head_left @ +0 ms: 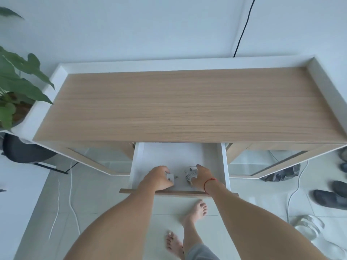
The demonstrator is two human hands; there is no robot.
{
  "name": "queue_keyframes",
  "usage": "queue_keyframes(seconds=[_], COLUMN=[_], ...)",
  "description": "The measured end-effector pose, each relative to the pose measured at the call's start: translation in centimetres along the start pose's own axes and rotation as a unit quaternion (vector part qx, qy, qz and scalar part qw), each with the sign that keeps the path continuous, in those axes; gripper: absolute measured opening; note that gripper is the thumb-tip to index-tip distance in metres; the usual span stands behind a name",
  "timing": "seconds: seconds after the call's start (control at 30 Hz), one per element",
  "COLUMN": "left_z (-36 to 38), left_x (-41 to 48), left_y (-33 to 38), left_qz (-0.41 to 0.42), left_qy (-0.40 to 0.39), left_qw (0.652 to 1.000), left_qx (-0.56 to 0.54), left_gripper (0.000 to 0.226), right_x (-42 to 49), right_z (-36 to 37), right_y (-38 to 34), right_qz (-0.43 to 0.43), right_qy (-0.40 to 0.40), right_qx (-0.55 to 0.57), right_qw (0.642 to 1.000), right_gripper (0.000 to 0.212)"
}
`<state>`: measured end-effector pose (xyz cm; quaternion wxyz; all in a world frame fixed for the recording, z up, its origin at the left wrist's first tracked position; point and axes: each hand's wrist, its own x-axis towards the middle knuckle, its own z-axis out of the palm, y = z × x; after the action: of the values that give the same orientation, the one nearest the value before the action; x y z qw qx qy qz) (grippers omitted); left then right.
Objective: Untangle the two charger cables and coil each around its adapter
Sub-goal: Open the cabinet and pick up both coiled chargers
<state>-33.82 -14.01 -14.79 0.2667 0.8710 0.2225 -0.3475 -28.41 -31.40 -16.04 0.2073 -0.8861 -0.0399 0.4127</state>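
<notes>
Two hands: I have both inside the open white drawer [179, 156] that is pulled out from under the wood-topped cabinet [187, 104].
Left hand [156, 178]: curled over the small white square charger adapter [170, 177], fingers closed on it from above and from the near side; I see no cable on this adapter from here, the hand hides most of it.
Right hand [201, 178]: closed around the second white adapter wound in white cable [190, 174], thumb and fingers cupping its right side.
Where they sit: the two adapters lie on the drawer floor between my hands, near each other but apart, towards the drawer's front edge.
Pointing: the left adapter's metal prongs stick out to the right, towards the right hand, so its long axis runs left to right. The coiled bundle's long axis runs roughly away from me, with the cable turns crossing it.
Progress: I judge the untangling done, since no cable links the two. One coil looks finished; the other I cannot confirm.
Left to do: check the left adapter's cable, then let go of both.
</notes>
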Motion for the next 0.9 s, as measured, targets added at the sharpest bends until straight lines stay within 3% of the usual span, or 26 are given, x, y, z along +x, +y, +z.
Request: queue_keyframes(seconds=[0.1, 0.2, 0.3, 0.37, 0.47, 0.57, 0.67, 0.77, 0.9], left_z=[-0.7, -0.3, 0.5, 0.6, 0.1, -0.5, -0.6, -0.5, -2.3], left_x=[-1.7, -2.3, -2.1, -1.9, -1.7, -1.2, -0.9, 0.0, 2.8], left_y=[0.3, 0.4, 0.6, 1.0, 1.2, 1.6, 2.2, 2.9, 3.6], left_qz=[-0.010, 0.008, 0.022, 0.027, 0.028, 0.048, 0.077, 0.096, 0.118], left_qy=[-0.060, -0.102, -0.079, -0.068, -0.041, 0.026, 0.157, 0.263, 0.279], left_qw=[0.998, 0.993, 0.995, 0.995, 0.997, 0.996, 0.978, 0.949, 0.933], left_qx=[-0.002, 0.057, 0.065, 0.067, 0.065, 0.071, 0.115, 0.143, 0.193], left_gripper=[0.036, 0.049, 0.040, 0.032, 0.039, 0.085, 0.125, 0.126, 0.117], right_x=[-1.5, -3.2, -3.7, -3.4, -2.7, -2.2, -1.9, -1.2, 1.2], right_z=[-1.3, -2.4, -2.8, -2.7, -2.8, -3.7, -4.1, -3.5, -4.2], right_y=[0.0, 0.2, 0.7, 0.8, 0.5, 0.0, 0.0, 0.0, -1.3], right_qz=[0.001, -0.012, -0.063, -0.090, -0.105, -0.096, -0.109, -0.121, -0.127], right_qy=[-0.017, -0.099, -0.145, -0.133, -0.107, -0.038, 0.098, 0.233, 0.300], right_qx=[0.011, -0.070, -0.126, -0.127, -0.128, -0.137, -0.178, -0.202, -0.221], right_qw=[1.000, 0.993, 0.979, 0.979, 0.980, 0.985, 0.973, 0.944, 0.919], right_gripper=[0.044, 0.037, 0.040, 0.039, 0.040, 0.055, 0.075, 0.092, 0.093])
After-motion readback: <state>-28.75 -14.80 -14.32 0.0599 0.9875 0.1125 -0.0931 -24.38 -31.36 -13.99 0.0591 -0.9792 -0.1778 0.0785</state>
